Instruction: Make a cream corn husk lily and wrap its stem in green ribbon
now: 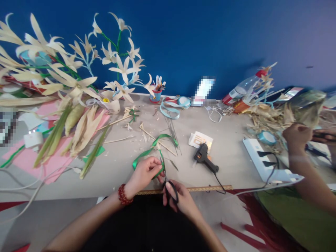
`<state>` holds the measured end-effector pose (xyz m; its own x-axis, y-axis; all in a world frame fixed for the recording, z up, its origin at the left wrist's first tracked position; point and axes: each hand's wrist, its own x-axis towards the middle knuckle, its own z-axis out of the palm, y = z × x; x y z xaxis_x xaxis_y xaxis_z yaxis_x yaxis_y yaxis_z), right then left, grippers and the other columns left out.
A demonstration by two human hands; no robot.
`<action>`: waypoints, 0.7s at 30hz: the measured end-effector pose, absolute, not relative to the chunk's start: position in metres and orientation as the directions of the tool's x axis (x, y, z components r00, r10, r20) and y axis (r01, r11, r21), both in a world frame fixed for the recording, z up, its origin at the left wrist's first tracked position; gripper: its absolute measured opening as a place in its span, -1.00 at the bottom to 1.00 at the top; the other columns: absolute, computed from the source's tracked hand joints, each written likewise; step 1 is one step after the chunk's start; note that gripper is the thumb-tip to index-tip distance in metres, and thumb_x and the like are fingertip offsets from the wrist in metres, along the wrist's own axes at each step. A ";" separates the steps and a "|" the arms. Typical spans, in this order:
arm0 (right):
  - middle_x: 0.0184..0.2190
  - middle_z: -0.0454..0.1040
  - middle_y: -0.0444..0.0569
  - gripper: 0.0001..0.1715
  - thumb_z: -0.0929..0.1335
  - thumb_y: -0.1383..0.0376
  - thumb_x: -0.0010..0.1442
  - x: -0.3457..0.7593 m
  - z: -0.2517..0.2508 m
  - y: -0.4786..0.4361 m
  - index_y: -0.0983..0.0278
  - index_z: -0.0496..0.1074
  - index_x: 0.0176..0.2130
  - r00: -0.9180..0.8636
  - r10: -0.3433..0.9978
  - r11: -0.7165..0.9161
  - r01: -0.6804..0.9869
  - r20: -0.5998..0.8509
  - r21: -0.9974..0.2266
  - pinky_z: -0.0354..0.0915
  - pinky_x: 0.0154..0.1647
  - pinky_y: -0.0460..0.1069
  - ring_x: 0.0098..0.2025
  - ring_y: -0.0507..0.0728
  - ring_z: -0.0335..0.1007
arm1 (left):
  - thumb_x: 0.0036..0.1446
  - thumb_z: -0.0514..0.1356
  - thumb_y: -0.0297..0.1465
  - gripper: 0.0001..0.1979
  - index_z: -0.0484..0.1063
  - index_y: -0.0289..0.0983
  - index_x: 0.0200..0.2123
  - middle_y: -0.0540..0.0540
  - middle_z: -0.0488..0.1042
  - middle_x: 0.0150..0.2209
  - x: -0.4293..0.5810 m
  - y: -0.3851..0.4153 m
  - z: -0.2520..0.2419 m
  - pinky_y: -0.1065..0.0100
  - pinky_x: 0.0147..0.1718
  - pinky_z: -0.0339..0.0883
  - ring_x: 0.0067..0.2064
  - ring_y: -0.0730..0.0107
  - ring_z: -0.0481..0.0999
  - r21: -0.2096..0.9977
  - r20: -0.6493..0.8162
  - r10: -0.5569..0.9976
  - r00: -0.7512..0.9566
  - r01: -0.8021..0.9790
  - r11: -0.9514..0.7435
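Note:
Near the table's front edge, my left hand (147, 170) pinches a green ribbon (143, 154). The ribbon's loose length curls away on the tabletop behind the fingers. My right hand (181, 196) grips the black-handled scissors (172, 192), fingers in the loops. The scissor blades point away from me and lie right by the ribbon at my left fingertips; whether they touch it I cannot tell. Thin sticks (157, 140) and wires (172, 134) lie just beyond my hands. A black glue gun (206, 158) rests to the right, its nozzle by a small white packet (196, 139).
Pale husk flowers (76, 85) stand at the left above dried husks (88, 131) and pink paper (56, 166). Behind are a light blue ribbon roll (183, 101) and a phone (203, 91). At right, a white power strip (258, 162) lies beside a co-worker's hand (298, 136).

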<state>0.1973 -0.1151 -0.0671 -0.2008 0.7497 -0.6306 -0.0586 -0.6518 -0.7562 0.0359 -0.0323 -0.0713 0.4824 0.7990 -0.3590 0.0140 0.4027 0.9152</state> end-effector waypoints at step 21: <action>-0.71 0.34 -0.23 -0.30 0.26 -0.33 0.06 0.201 -0.074 -0.119 0.25 0.26 -0.40 -0.217 0.752 -0.639 -0.008 -0.623 -0.769 -0.15 -0.76 -0.14 -0.79 -0.12 -0.09 | 0.17 0.17 -0.25 -0.81 0.30 -0.25 -0.30 -0.01 0.60 -0.47 0.035 -0.030 -0.065 0.33 -0.39 0.39 -0.50 0.33 0.60 0.902 -0.382 0.784 0.489 0.014 0.431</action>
